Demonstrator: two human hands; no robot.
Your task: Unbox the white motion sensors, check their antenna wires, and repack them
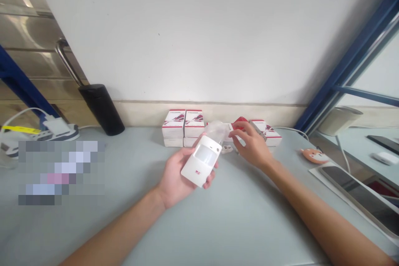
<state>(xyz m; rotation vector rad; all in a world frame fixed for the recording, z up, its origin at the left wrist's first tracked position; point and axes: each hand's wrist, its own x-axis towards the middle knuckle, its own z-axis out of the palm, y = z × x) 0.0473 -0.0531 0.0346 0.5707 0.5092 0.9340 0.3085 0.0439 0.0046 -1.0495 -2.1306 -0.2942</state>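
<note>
A white rectangular device (201, 161) with a glossy window and a small red mark lies tilted in my left hand (177, 176), whose fingers wrap round its edges. Up and to the right of it, my right hand (252, 143) is bent with thumb and fingertips close together, near a clear plastic bag (216, 129) behind the device. Whether the fingertips hold the bag cannot be made out. Small white parts (227, 149) lie on the table between the hands. White and red boxes (173, 124) are stacked behind my left hand.
More white and red boxes (273, 134) stand behind my right hand, beside a red item. A black cylinder (102, 109) and a power strip (59, 134) are at the left. An orange animal-shaped object (314, 155) and a dark flat device (358, 193) lie at the right.
</note>
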